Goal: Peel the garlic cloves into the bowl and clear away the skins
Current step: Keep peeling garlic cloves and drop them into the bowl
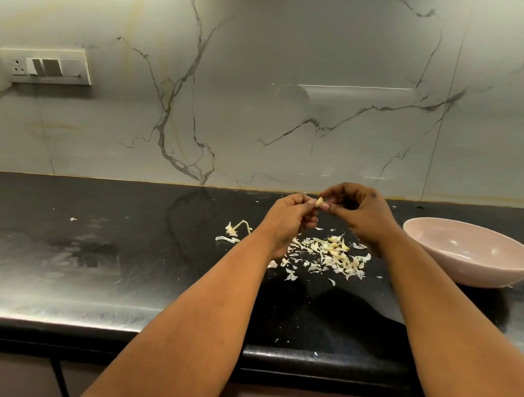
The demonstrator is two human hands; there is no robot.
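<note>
Here, above the black worktop point(112, 244), I held one garlic clove point(319, 202) between both grips: my left hand point(290, 217) and right hand point(358, 213) each pinched it at the fingertips. Loose skins point(330, 253) lay scattered beneath, the pale bowl point(468, 252) stood just right, a marble wall point(270, 81) behind.

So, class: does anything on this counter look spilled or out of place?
Yes. Garlic skins lie scattered over the black counter beside the bowl, with a garlic stem lying apart to their left.

Garlic clove point(319, 202) between both hands' fingers point(312, 202)
</note>
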